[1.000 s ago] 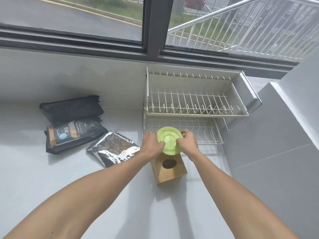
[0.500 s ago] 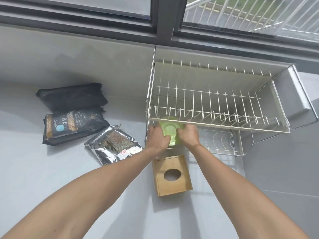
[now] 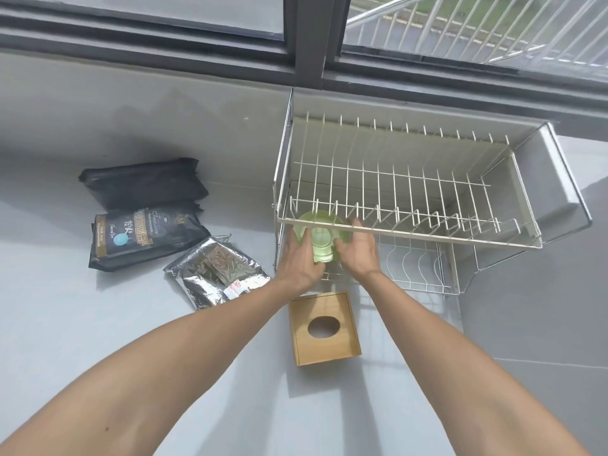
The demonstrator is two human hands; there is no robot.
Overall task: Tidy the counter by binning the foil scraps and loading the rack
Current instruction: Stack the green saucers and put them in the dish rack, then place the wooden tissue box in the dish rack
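A light green plate (image 3: 320, 240) is held on edge between my left hand (image 3: 301, 261) and my right hand (image 3: 357, 253). It sits under the front rail of the upper tier of the white two-tier wire dish rack (image 3: 411, 192), at the left end of the lower tier. The plate's top edge is blurred behind the rail. A silver foil bag (image 3: 218, 269) lies flat on the grey counter just left of the rack. Both hands grip the plate's sides.
A wooden box with an oval hole (image 3: 324, 327) stands in front of the rack, below my hands. Two black coffee bags (image 3: 144, 210) lie at the left near the wall. A window runs along the back; a grey wall rises at the right.
Both hands have carried the green plate up and forward from above the wooden box into the lower tier of the rack. The view has moved closer and tilted down.
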